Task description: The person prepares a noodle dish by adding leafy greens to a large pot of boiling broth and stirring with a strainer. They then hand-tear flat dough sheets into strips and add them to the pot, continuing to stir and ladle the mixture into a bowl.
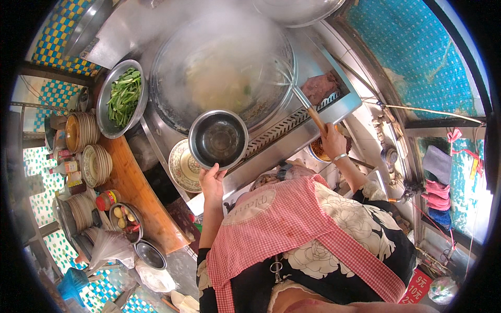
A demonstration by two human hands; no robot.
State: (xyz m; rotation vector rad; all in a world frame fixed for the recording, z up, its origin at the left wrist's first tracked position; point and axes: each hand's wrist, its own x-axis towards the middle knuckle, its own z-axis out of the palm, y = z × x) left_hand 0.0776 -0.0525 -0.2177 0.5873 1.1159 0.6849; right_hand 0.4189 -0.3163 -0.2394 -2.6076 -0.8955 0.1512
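My left hand (pixel 212 182) holds an empty steel bowl (pixel 218 139) by its near rim, over the near edge of a large steaming wok (pixel 172 113). My right hand (pixel 334 144) is closed around the wooden handle of a wire strainer (pixel 285 74), whose wire head lies at the wok's right side. Inside the wok, pale food or broth (pixel 219 86) shows dimly through thick steam. A patterned plate (pixel 181 166) sits beside the steel bowl, partly hidden by it. Left of the wok stands a steel bowl (pixel 102 105) of cut green vegetables (pixel 124 98).
A dark reddish piece, perhaps meat or cloth (pixel 320 88), lies on the stove's right end. Stacked bowls (pixel 96 166), a jar (pixel 108 199) and a bowl of potatoes and peppers (pixel 139 231) stand by a wooden board (pixel 133 184) at left. A large metal lid or pan (pixel 299 11) is at the top.
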